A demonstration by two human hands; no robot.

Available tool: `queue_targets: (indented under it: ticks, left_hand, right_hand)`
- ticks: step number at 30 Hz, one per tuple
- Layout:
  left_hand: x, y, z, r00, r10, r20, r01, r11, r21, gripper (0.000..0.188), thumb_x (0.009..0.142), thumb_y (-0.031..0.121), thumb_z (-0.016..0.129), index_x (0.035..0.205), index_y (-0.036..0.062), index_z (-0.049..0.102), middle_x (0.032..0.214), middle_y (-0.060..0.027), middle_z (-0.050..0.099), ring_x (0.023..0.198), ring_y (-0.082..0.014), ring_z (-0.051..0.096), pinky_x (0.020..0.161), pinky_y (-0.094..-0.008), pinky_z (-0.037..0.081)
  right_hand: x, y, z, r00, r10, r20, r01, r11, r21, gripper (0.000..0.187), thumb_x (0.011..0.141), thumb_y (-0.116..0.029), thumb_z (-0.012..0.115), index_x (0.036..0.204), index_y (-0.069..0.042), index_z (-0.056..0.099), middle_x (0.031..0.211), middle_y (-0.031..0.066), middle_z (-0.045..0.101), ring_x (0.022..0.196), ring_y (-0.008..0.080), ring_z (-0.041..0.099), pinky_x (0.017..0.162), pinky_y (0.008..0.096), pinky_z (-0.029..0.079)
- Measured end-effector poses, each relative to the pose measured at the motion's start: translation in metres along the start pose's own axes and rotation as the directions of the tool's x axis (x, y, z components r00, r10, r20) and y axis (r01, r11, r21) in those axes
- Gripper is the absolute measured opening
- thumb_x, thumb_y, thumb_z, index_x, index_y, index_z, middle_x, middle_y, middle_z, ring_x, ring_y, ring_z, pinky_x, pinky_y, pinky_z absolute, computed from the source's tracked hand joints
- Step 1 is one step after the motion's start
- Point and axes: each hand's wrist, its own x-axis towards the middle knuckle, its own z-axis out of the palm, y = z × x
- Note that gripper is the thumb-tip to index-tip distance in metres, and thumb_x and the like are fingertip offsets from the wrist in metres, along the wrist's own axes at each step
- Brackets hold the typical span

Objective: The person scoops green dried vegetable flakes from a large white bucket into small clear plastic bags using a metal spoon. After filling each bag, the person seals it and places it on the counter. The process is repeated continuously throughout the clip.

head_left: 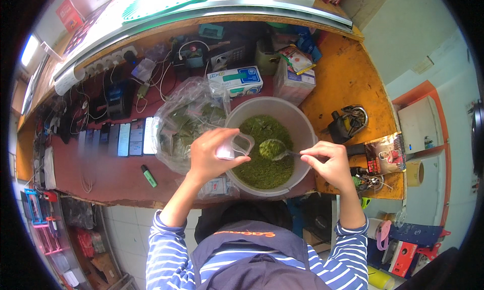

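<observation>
My right hand [327, 161] pinches the handle of a metal spoon [288, 153]. A mound of green crushed leaf [271, 149] fills the spoon's bowl, level with the mouth of a small clear plastic bag [244, 145]. That bag sits between the thumb and fingers of my left hand [214, 151], its mouth held apart. Below both hands stands a round whitish tub [305, 126] with more green crushed leaf [262, 176] inside. Left of the tub, a large clear plastic bag [184, 106] of small packets lies partly behind my left hand.
Several phones [123, 139] lie in a row at left, near a green marker [148, 175]. Behind the tub are a blue-white box [236, 80] and a carton [294, 85] topped by a packet. A padlock with keys [348, 123] lies right. Cables [161, 73] tangle at the back.
</observation>
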Motion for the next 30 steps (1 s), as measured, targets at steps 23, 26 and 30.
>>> queue_targets:
  ticks: [23, 26, 30]
  left_hand:
    - [0.004, 0.010, 0.010, 0.995, 0.015, -0.100, -0.018, 0.999, -0.028, 0.053, 0.059, 0.015, 0.087, 0.107, 0.0028, 0.070, 0.100, -0.0132, 0.071, 0.089, -0.0263, 0.068, 0.079, -0.0334, 0.054]
    - [0.001, -0.014, 0.011, 0.994, -0.025, -0.105, 0.019, 0.998, -0.065, 0.054, 0.060, 0.019, 0.088, 0.109, 0.0060, 0.070, 0.100, -0.0103, 0.071, 0.088, -0.0239, 0.068, 0.077, -0.0326, 0.054]
    - [0.000, -0.008, 0.010, 0.994, -0.028, -0.105, 0.023, 0.998, -0.055, 0.054, 0.059, 0.022, 0.088, 0.108, 0.0064, 0.070, 0.101, -0.0095, 0.071, 0.088, -0.0238, 0.068, 0.077, -0.0324, 0.054]
  right_hand:
    - [-0.015, 0.017, 0.087, 0.969, -0.061, 0.237, 0.169, 0.867, -0.468, 0.010, 0.077, -0.022, 0.070, 0.074, -0.013, 0.073, 0.076, 0.0054, 0.063, 0.073, 0.0248, 0.066, 0.064, 0.0363, 0.054]
    - [-0.009, 0.007, 0.065, 0.977, -0.001, 0.212, 0.091, 0.906, -0.414, 0.011, 0.079, -0.024, 0.070, 0.080, -0.015, 0.075, 0.079, 0.0038, 0.065, 0.074, 0.0247, 0.066, 0.065, 0.0358, 0.053]
    - [-0.009, -0.001, 0.030, 0.997, -0.018, -0.074, -0.010, 0.934, -0.356, 0.011, 0.072, -0.014, 0.078, 0.082, -0.010, 0.075, 0.076, 0.0057, 0.066, 0.066, 0.0216, 0.065, 0.058, 0.0310, 0.050]
